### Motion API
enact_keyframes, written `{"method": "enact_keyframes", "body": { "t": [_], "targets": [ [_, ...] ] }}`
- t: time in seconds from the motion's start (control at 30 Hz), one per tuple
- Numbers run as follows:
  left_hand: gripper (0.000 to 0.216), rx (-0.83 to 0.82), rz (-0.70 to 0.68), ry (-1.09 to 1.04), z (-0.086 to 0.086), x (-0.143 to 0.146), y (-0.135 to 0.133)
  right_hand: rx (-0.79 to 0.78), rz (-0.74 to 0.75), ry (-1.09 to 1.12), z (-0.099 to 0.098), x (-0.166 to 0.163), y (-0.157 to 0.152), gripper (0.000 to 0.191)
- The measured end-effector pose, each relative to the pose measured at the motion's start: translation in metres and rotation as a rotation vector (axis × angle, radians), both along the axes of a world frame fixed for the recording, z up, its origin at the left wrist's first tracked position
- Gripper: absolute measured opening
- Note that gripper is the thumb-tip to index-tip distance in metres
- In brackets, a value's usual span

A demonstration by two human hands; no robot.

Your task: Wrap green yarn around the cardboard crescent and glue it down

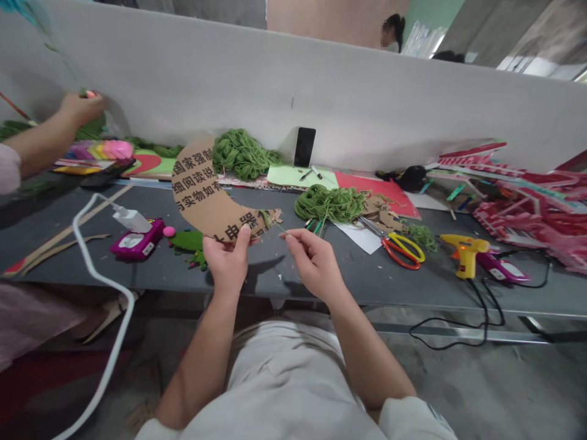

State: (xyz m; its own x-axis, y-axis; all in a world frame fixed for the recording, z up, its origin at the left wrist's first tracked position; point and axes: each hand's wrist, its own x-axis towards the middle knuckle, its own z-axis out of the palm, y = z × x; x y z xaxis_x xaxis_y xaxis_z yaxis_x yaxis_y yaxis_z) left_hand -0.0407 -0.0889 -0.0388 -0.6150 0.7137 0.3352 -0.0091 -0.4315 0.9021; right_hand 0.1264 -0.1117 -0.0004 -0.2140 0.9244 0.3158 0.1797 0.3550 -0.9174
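Your left hand (228, 261) grips the cardboard crescent (205, 194) by its lower tip, above the desk (358, 276) edge, thumb on top; your right hand (313, 261), at 3 o'clock, pinches a green yarn strand (274, 223) — best held taut, tip steady.

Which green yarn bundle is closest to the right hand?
The middle yarn bundle, just beyond the right hand. The back bundle lies by the phone; the small tuft sits past the scissors.
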Motion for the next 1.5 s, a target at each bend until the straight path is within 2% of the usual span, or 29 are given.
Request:
{"method": "enact_keyframes", "body": {
  "t": [0.1, 0.27, 0.37, 0.53, 0.63, 0.8, 0.9, 1.0, 1.2, 1.33, 1.5],
  "targets": [
    [0.064, 0.007, -0.019, -0.030, -0.003, -0.002, 0.000, -0.050, -0.029, 0.090, -0.001, 0.003, 0.006, 0.036],
    [0.062, 0.005, -0.051, -0.086, -0.007, -0.002, 0.001, -0.281, 0.038, 0.489, 0.002, 0.007, 0.022, 0.029],
    [0.060, -0.003, -0.051, -0.091, -0.008, -0.002, 0.001, -0.320, 0.059, 0.601, 0.004, 0.008, 0.026, 0.027],
    [0.058, 0.010, -0.027, -0.095, -0.007, -0.005, 0.002, -0.250, 0.078, 0.450, 0.002, 0.004, 0.015, 0.032],
    [0.057, 0.013, -0.061, -0.097, -0.005, -0.004, 0.002, -0.190, 0.080, 0.319, 0.001, 0.002, 0.007, 0.035],
    [0.057, 0.009, -0.073, -0.081, -0.001, 0.002, -0.001, -0.108, 0.132, 0.172, 0.007, -0.004, 0.004, 0.037],
    [0.059, -0.016, -0.094, -0.057, -0.001, 0.004, -0.002, -0.062, 0.136, 0.136, 0.017, -0.003, 0.013, 0.036],
    [0.060, -0.026, -0.125, -0.024, -0.002, 0.004, -0.002, -0.040, 0.145, 0.138, 0.035, -0.001, 0.034, 0.033],
    [0.053, -0.038, -0.212, 0.072, 0.002, 0.005, -0.004, -0.110, 0.235, 0.119, 0.071, 0.000, 0.086, 0.024],
    [0.052, -0.033, -0.211, 0.064, 0.005, 0.003, -0.006, -0.158, 0.270, 0.148, 0.075, 0.000, 0.096, 0.022],
    [0.053, -0.035, -0.203, 0.049, 0.005, 0.002, -0.004, -0.129, 0.264, 0.154, 0.073, 0.007, 0.082, 0.025]
  ]
}}
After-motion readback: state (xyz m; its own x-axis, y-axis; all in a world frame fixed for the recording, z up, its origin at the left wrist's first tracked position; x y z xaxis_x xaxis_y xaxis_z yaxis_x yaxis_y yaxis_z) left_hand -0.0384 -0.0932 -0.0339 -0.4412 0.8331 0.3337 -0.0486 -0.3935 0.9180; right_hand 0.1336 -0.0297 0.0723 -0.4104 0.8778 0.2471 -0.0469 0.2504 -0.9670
